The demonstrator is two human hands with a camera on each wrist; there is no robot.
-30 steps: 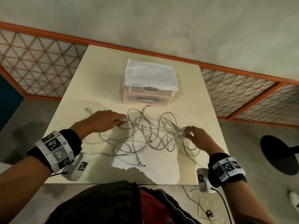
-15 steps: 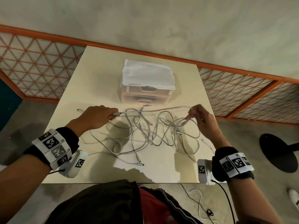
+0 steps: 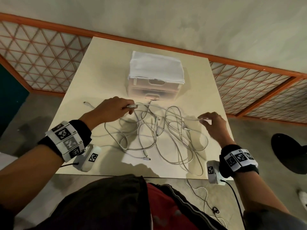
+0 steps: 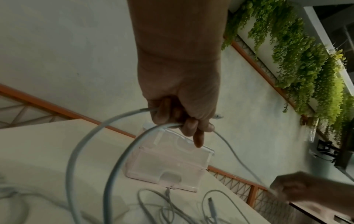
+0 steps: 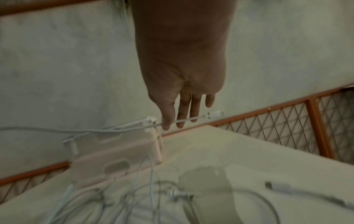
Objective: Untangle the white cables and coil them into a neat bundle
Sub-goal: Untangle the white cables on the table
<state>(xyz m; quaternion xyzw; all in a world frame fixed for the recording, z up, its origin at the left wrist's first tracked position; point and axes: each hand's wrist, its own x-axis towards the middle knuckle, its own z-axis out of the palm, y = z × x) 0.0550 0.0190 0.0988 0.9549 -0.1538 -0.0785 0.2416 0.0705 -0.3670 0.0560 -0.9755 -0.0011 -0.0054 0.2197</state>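
Left hand: the left hand (image 3: 111, 112) has its fingers curled round two runs of thin white cable (image 4: 122, 119) by a plug end, held above the table.
Right hand: the right hand (image 3: 214, 123) pinches another stretch of cable (image 5: 188, 120) between thumb and fingers, just short of its white connector (image 5: 214, 114).
Held span: one strand runs roughly left-right between the two hands, raised off the surface.
Tangle: the loose heap of white cables (image 3: 156, 135) lies on the pale beige table (image 3: 103, 67), below and between the hands, nearer the person.
Likely next move: drawing the hands apart looks set to pull the strand free.
Room: the clear plastic drawer box under a white cloth (image 3: 154, 83) stands just beyond; the right table edge (image 3: 221, 103) is near the right hand.
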